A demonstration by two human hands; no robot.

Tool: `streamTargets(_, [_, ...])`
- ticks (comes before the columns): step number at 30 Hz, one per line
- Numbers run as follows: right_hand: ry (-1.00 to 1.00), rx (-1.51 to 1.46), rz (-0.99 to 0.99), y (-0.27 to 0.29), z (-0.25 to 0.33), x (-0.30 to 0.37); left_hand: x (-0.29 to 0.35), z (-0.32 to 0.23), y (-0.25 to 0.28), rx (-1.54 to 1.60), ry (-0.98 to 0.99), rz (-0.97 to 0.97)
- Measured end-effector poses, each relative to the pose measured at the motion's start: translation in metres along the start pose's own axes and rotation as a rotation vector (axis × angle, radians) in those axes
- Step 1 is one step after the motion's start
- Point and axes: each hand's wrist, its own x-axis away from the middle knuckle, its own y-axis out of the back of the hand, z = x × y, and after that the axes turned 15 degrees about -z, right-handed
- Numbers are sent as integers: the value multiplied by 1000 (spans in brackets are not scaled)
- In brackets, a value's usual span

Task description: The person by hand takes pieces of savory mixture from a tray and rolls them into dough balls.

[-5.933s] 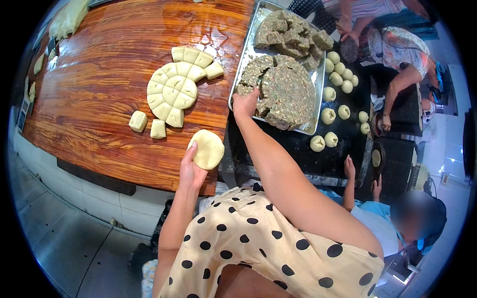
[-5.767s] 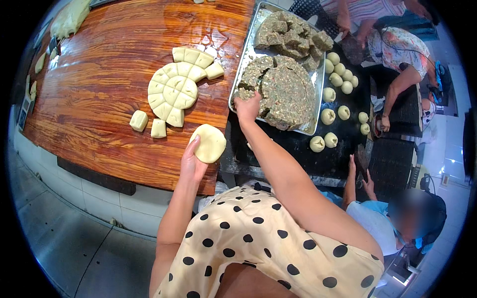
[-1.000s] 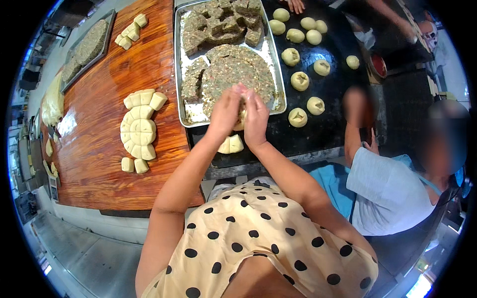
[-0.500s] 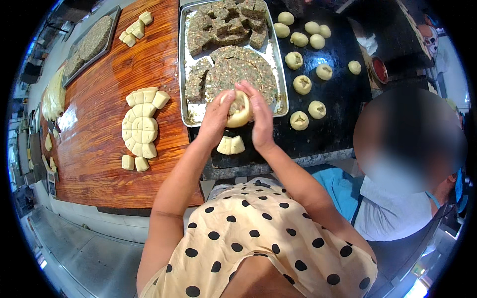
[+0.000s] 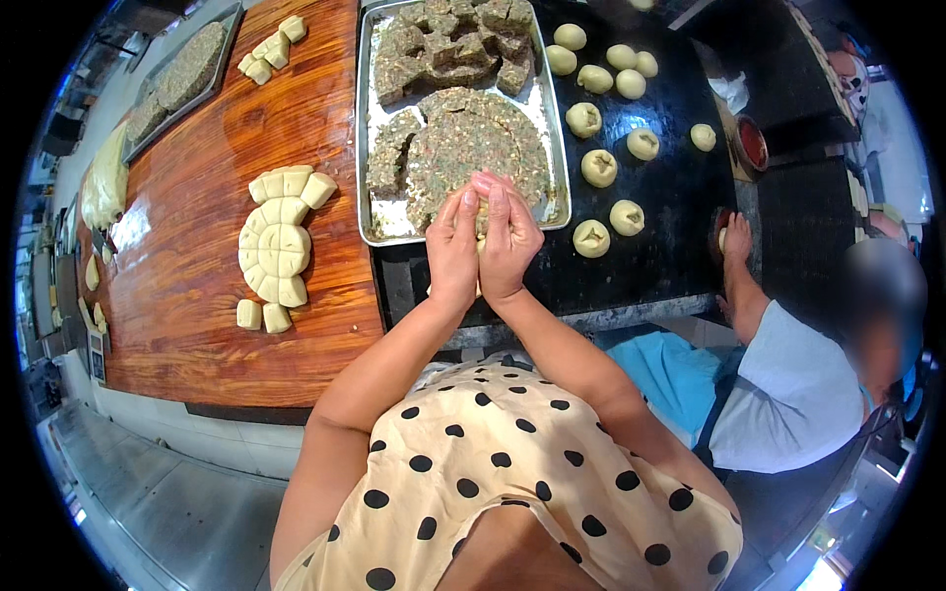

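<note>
Both palms are cupped round a filled dough ball (image 5: 482, 221), and only a pale strip of it shows between them. My left hand (image 5: 452, 241) presses on its left side, my right hand (image 5: 511, 239) on its right, with fingertips meeting over the far end. They hang above the near edge of a metal tray (image 5: 366, 212). In that tray lie a broad slab of speckled filling (image 5: 478, 143) and a broken-up heap of it (image 5: 453, 59). Beneath my hands the cut dough pieces are almost wholly hidden.
Cut dough pieces (image 5: 276, 249) lie on the wooden table (image 5: 177, 315) at left. Several dough balls (image 5: 598, 167) are spread over the black tabletop (image 5: 660, 236) at right. A co-worker's hand (image 5: 737, 239) rests near its right edge, by a red-filled bowl (image 5: 752, 144).
My hands have come together round the dough ball, covering the filling that showed in its open top. At right the co-worker has leaned away, and their arm now shows.
</note>
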Motion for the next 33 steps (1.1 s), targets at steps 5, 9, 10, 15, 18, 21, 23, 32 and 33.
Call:
streamTargets(5, [52,-54,334,24,15,-20,-29,-10,19,-90,127,206])
streamTargets(9, [266,125,472,41,23,-36,-21,-59,9,86,224,256])
streamTargets(10, [326,132,434,41,19,-32,-15,-54,14,152,303,271])
streamTargets(15, [375,164,484,47,36,-44,-11,-48,29,80,467,486])
streamTargets(18, [248,146,638,58,42,-46,-12,-65,31,-125,474,673])
streamTargets(21, [408,221,542,63,41,-36,-14,-65,30,-166,509,719])
streamTargets(23, [501,173,466,56,39,-31,-8,-58,30,-55,483,652])
streamTargets(32, [265,38,386,54,49,-24,-5,-76,26,-287,150,742])
streamTargets(33, [106,-35,315,52,47,-21,0,-64,27,-191,32,623])
